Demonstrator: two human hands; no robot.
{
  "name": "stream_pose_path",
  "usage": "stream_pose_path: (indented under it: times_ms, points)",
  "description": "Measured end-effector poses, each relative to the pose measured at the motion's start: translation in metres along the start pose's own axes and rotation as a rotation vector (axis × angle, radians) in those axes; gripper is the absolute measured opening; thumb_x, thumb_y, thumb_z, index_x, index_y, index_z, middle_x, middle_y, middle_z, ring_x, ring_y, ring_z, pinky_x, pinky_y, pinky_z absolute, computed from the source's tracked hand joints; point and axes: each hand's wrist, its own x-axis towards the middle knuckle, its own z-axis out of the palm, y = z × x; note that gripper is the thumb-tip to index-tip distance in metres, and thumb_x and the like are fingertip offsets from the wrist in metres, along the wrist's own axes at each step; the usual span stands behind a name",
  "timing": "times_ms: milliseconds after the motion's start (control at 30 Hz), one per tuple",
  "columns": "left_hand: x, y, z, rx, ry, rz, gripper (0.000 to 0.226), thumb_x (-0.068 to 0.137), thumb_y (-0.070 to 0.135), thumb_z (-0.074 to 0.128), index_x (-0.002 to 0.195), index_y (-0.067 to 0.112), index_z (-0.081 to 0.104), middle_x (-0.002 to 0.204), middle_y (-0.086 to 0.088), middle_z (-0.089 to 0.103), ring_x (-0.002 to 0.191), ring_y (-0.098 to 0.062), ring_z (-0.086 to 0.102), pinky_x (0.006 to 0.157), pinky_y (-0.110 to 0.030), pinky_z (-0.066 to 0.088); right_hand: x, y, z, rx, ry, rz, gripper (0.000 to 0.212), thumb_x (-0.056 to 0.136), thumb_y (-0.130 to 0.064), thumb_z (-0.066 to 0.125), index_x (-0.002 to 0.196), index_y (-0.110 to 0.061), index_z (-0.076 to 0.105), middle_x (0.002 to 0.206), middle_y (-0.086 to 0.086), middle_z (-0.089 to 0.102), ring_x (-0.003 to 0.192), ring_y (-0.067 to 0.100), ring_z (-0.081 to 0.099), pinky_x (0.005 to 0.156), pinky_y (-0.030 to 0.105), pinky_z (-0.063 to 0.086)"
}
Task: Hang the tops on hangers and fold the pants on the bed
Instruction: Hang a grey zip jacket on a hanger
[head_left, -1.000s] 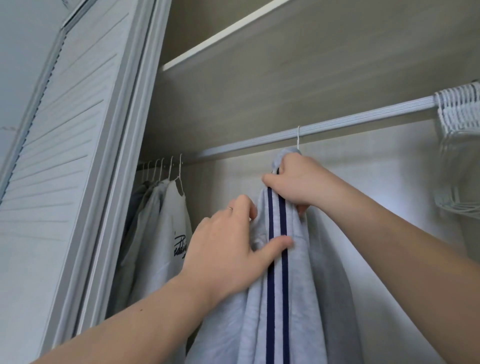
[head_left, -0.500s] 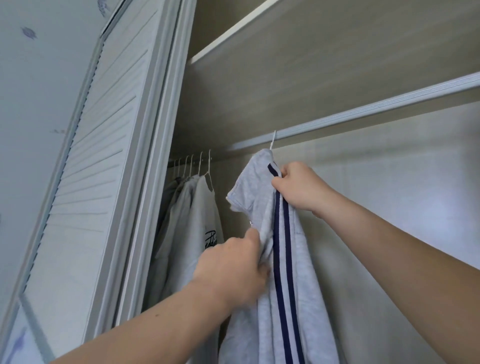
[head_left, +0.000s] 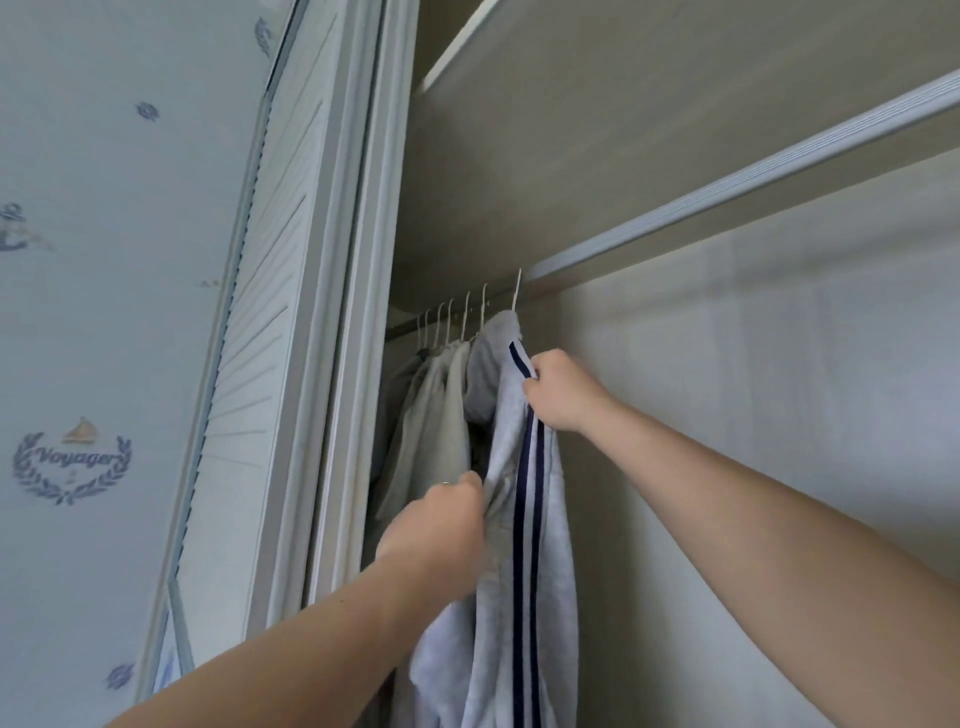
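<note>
Light-grey fleece top with twin navy stripes (head_left: 503, 426) slid along the rail to join the hung row.
Within the last second the top, on its white wire hanger hook (head_left: 516, 291), had travelled along the pale closet rail (head_left: 727, 182) toward 9 o'clock. It ended just beside the row of hung grey tops (head_left: 441, 405) next to the white louvred door (head_left: 249, 338). Judging by that, this garment was practically hung, with only straightening left. The right hand (head_left: 558, 389) pinched the striped shoulder edge, the hook at 11 o'clock from it. The left hand (head_left: 436, 525), at 7 o'clock from the right, had given up its flat press and gripped a bunch of front fabric, fingers curled. The rest hung toward 6 o'clock below both grips.
</note>
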Motion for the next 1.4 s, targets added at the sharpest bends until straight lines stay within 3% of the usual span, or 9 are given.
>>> stream_pose_path:
  times_ms: [333,433,533,600,700,900,1067,1233,1400]
  points:
    - [0.009,-0.021,0.014,-0.002,-0.057,-0.045,0.024,0.097,0.009,0.052,0.12,0.016,0.051,0.101,-0.004,0.06,0.082,-0.023,0.063,0.066,-0.034,0.05,0.023,0.014,0.038,0.043,0.008,-0.018,0.028,0.1,-0.018,0.052,0.074,-0.009,0.048,0.073,0.006,0.054,0.06,0.024,0.051,0.049,0.029,0.034]
    - [0.0,-0.022,0.015,-0.034,-0.064,-0.041,0.022,0.096,0.009,0.053,0.118,0.016,0.052,0.1,-0.004,0.061,0.08,-0.021,0.063,0.064,-0.032,0.052,0.008,0.024,0.044,0.107,0.059,-0.066,0.022,0.101,-0.025,0.052,0.11,-0.01,0.064,0.09,0.008,0.068,0.08,0.027,0.065,0.065,0.032,0.048]
    - [-0.014,-0.02,0.011,-0.072,-0.038,-0.026,0.009,0.098,0.014,0.051,0.106,0.015,0.049,0.097,-0.005,0.059,0.075,-0.02,0.059,0.058,-0.03,0.045,-0.024,0.036,0.051,0.169,0.017,-0.054,0.043,0.1,-0.032,0.054,0.142,-0.025,0.047,0.108,0.008,0.068,0.076,0.018,0.067,0.061,0.028,0.047]
    - [-0.031,-0.017,0.006,-0.104,-0.024,0.006,0.005,0.099,0.019,0.05,0.101,0.016,0.047,0.096,-0.005,0.058,0.076,-0.022,0.058,0.061,-0.032,0.047,-0.053,0.042,0.057,0.201,-0.008,-0.059,0.055,0.099,-0.035,0.055,0.15,-0.03,0.036,0.136,0.009,0.058,0.103,0.021,0.067,0.078,0.025,0.049]
    - [-0.068,-0.018,0.001,-0.182,-0.046,0.102,0.011,0.098,0.029,0.053,0.104,0.021,0.048,0.099,-0.001,0.056,0.081,-0.02,0.059,0.074,-0.038,0.054,-0.103,0.045,0.064,0.167,-0.021,-0.129,0.061,0.099,-0.041,0.055,0.154,-0.031,0.03,0.16,-0.003,0.034,0.145,0.02,0.034,0.11,0.034,0.032]
    - [-0.173,-0.058,-0.01,-0.218,-0.043,0.242,0.022,0.097,0.042,0.056,0.114,0.029,0.049,0.103,0.013,0.05,0.083,-0.006,0.048,0.078,-0.03,0.047,-0.222,0.023,0.088,0.17,-0.03,-0.191,0.058,0.103,-0.047,0.044,0.157,-0.033,0.027,0.166,-0.008,0.018,0.154,0.012,0.008,0.124,0.035,0.01]
    - [-0.282,-0.111,-0.016,-0.06,-0.016,0.106,0.047,0.097,0.056,0.043,0.128,0.024,0.057,0.135,0.007,0.054,0.125,-0.019,0.048,0.101,-0.038,0.045,-0.325,-0.032,0.125,0.156,-0.24,-0.246,0.064,0.097,-0.069,0.02,0.156,-0.049,0.005,0.167,-0.018,-0.004,0.153,0.007,-0.016,0.124,0.042,-0.002]
    - [-0.415,-0.158,-0.034,0.121,-0.116,-0.161,0.061,0.094,0.065,0.034,0.139,0.027,0.051,0.155,0.001,0.041,0.149,-0.03,0.026,0.116,-0.053,0.029,-0.429,-0.106,0.163,0.231,-0.434,-0.307,0.062,0.093,-0.072,0.014,0.151,-0.058,-0.004,0.166,-0.021,-0.01,0.153,0.009,-0.018,0.124,0.043,-0.004]
    - [-0.561,-0.199,-0.069,0.242,-0.232,-0.485,0.076,0.091,0.073,0.019,0.155,0.033,0.03,0.168,0.003,0.01,0.155,-0.023,-0.009,0.122,-0.044,-0.007,-0.546,-0.194,0.198,0.406,-0.715,-0.305,0.059,0.089,-0.076,0.009,0.146,-0.066,-0.004,0.156,-0.035,-0.017,0.15,0.002,-0.021,0.124,0.042,-0.007]
